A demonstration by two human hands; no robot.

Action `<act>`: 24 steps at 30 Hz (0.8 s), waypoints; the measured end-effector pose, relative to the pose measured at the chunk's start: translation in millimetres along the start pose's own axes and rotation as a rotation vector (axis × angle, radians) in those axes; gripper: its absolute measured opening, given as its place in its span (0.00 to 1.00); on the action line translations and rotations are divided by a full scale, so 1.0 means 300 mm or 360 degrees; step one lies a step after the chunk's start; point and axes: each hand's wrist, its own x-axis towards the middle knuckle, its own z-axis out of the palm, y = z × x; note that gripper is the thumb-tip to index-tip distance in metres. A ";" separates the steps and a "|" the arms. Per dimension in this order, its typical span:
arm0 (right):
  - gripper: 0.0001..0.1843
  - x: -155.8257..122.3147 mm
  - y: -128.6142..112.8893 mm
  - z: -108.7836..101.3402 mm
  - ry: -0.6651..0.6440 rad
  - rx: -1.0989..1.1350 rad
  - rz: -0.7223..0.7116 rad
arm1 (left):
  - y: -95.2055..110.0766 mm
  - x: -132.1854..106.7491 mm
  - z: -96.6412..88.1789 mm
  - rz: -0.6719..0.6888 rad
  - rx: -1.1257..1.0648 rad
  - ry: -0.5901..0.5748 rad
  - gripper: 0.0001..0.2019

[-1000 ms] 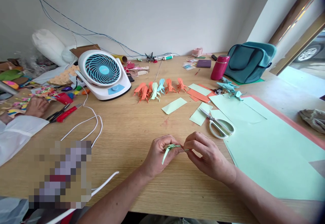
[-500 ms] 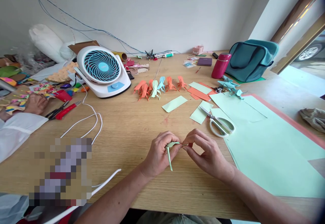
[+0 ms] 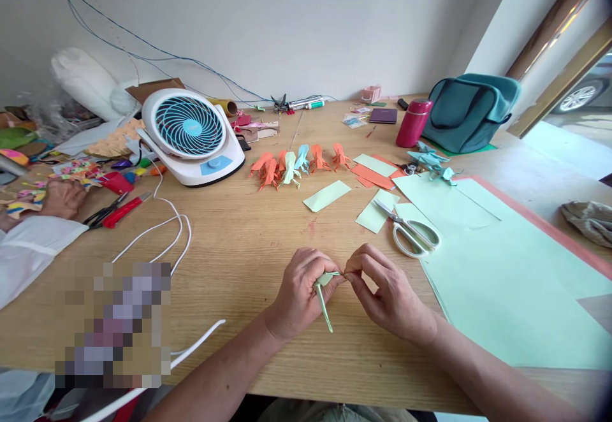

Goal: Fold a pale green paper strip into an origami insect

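Between both hands is a small folded piece of light green paper (image 3: pixel 324 304), with one narrow strip hanging down below the fingers. My left hand (image 3: pixel 302 291) is closed around its body. My right hand (image 3: pixel 385 285) pinches its tip, thumb and forefinger pressed together; the fingers cover that end. Ahead on the table stand several folded paper figures (image 3: pixel 289 168) in orange, green and blue. Cut green paper pieces (image 3: pixel 327 196) lie nearer. White-handled scissors (image 3: pixel 415 236) rest to the right, partly on large green sheets (image 3: pixel 507 294).
A white fan (image 3: pixel 194 132) stands back left, its cable (image 3: pixel 184 237) looping over the wood. Further left are a co-worker's hand (image 3: pixel 64 199), red-handled pliers (image 3: pixel 117 211) and craft pieces. Blue folded figures (image 3: pixel 433 160), a pink bottle (image 3: pixel 414 122) and a teal bag (image 3: pixel 471 113) sit back right.
The green paper has turned slightly in my left hand, and its hanging strip now points further down and to the right. My right hand keeps its pinch. The view has shifted slightly.
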 end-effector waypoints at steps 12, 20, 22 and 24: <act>0.09 -0.008 0.021 -0.005 0.0128 -0.0036 0.0121 | -0.015 0.002 -0.001 -0.0241 -0.0371 0.0007 0.04; 0.05 0.017 0.004 -0.029 0.0237 -0.0068 0.0151 | -0.011 0.014 -0.013 -0.0216 -0.0341 0.0139 0.05; 0.02 0.017 0.003 -0.023 0.0204 -0.0009 0.0189 | -0.014 0.012 -0.008 -0.0216 -0.0343 0.0148 0.05; 0.01 0.015 0.003 -0.014 0.0179 0.0034 0.0225 | -0.015 0.009 0.000 -0.0216 -0.0341 0.0150 0.05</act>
